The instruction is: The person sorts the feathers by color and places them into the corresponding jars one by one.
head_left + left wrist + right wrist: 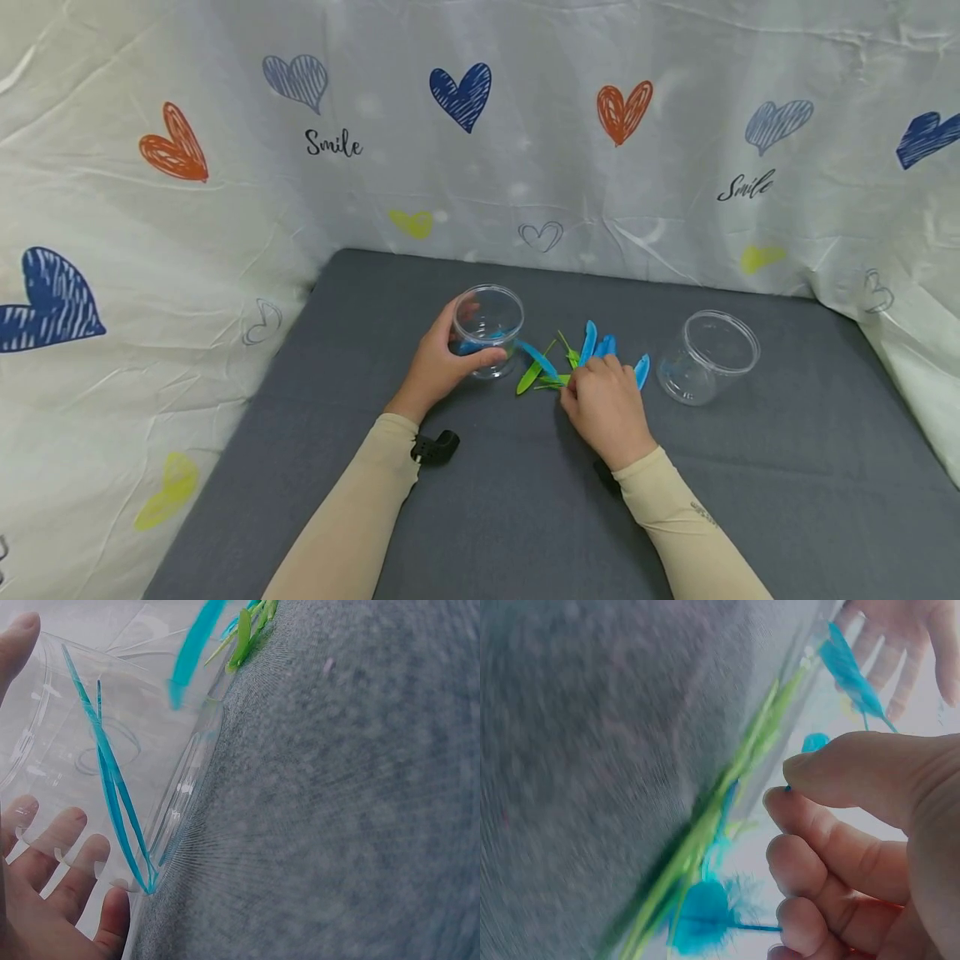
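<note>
1. The left hand (pixel 444 360) grasps a clear plastic jar (pixel 491 307) round its side; the jar stands on the grey cloth (pixel 502 500), with blue feathers (pixel 112 772) leaning inside.
2. The right hand (pixel 606 408) pinches one blue feather (pixel 538 360) between thumb and forefinger; its tip is near the jar.
3. Green feathers (pixel 528 377) and more blue ones lie around the right hand; a second clear jar (pixel 708 364) stands to their right.

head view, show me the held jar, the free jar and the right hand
held jar (pixel 511 347), head view, clear side wall
free jar (pixel 698 370), head view, clear side wall
right hand (pixel 611 410), head view, back of the hand
</note>
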`<state>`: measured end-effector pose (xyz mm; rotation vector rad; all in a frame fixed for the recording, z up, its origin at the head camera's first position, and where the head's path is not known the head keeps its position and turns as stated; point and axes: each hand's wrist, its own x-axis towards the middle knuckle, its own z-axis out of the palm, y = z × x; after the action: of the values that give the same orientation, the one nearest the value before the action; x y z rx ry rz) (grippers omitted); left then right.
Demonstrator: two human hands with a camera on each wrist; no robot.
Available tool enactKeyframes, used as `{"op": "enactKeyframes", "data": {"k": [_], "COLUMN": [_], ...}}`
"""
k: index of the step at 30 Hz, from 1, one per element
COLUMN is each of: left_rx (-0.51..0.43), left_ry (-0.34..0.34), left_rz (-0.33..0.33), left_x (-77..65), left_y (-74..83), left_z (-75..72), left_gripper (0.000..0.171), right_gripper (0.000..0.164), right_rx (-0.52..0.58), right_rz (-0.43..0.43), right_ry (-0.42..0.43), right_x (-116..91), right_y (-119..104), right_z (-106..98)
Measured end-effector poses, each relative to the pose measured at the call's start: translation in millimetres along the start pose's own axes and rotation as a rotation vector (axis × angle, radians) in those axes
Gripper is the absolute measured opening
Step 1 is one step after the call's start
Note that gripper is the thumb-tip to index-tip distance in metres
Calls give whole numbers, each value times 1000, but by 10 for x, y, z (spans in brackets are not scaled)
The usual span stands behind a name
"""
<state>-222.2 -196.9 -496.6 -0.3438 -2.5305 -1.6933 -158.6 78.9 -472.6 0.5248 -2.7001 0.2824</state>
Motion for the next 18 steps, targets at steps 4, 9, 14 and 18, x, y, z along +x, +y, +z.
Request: {"op": "enactKeyframes", "data": {"k": [4, 9, 14, 18], "left_rx": [3, 5, -6, -7], "left_ry": [0, 1, -10, -7], "left_rz": [-2, -5, -5, -5], "left_x": [1, -5, -8, -10], "left_y": [-4, 8, 23, 18], "left_z": [-7, -14, -10, -15], "left_gripper": [101, 101, 102, 102], "right_gripper": [17, 14, 13, 13], "right_rx": [-10, 2, 24, 29], "right_rz": [15, 36, 50, 13], "right_ry": [26, 50, 111, 187], "right_x": [15, 30, 43, 110], "right_y": [38, 92, 162, 198], "right_z": [-67, -190, -358, -523]}}
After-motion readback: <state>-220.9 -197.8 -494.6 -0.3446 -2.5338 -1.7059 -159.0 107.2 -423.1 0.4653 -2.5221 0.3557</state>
